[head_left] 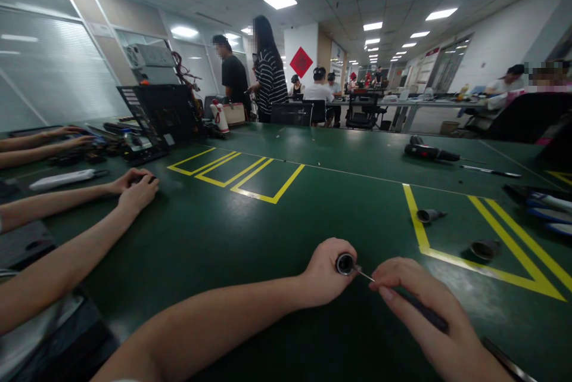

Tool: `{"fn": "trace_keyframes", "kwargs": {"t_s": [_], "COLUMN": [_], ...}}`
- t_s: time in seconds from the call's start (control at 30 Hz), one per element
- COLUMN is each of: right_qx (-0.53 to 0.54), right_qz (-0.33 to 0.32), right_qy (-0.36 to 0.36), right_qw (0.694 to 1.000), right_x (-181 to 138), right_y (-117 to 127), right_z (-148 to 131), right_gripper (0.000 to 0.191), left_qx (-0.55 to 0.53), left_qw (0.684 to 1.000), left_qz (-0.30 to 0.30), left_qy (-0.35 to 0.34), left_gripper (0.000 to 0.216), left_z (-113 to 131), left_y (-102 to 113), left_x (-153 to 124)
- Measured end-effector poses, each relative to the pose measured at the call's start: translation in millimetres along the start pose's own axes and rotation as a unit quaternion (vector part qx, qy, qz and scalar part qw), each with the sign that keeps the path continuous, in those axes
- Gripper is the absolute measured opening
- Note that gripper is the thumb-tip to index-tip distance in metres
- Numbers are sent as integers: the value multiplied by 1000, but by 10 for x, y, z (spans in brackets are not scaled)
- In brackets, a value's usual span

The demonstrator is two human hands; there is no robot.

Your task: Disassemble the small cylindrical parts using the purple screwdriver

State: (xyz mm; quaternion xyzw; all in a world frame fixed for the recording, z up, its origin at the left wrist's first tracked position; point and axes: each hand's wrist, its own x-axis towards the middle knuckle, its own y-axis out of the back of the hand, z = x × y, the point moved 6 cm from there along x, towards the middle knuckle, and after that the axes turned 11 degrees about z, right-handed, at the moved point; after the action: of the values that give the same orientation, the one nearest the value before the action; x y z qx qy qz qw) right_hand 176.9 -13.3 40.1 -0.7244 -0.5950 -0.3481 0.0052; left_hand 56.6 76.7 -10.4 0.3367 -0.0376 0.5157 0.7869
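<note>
Left hand [324, 275] gripped small black round cylindrical part [345, 264] near on green worktop [223, 233]; right hand [424, 304] fingers closed on thin black-handled screwdriver [420, 307]. Tip might slip out, part unsupported.

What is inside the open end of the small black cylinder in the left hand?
The screwdriver's thin metal tip enters the black cylinder. Its interior is dark; the left hand covers its body.
</note>
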Motion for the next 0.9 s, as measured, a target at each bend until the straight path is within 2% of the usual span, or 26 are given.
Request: {"fn": "trace_keyframes", "kwargs": {"t_s": [0.07,0.13,0.3,0.4,0.47,0.7,0.9], "right_qx": [-3,14,100,138,150,89,73], "right_qz": [-8,-5,-6,3,8,10,12], "right_qy": [8,-13,-134,-174,-168,-62,-45], "right_qw": [1000,1000,986,975,974,994,996], "right_x": [9,40,91,76,65,44,33], "right_y": [-13,-11,-26,-39,-38,5,-29], "right_z": [-23,2,226,321,314,98,67], "right_gripper": [15,17,21,20,19,17,16], "left_qx": [-6,-28,-75,-93,-102,-83,-121], "left_qw": [1000,999,997,995,995,996,992], "left_qz": [2,8,14,16,13,7,15], "left_qy": [-7,-18,-6,14,20,29,17], "left_gripper": [13,14,16,17,16,16,17], "left_z": [15,41,66,59,60,34,51], "left_y": [9,22,27,24,21,12,11], "left_x": [-2,-6,-11,-5,-1,6,3]}}
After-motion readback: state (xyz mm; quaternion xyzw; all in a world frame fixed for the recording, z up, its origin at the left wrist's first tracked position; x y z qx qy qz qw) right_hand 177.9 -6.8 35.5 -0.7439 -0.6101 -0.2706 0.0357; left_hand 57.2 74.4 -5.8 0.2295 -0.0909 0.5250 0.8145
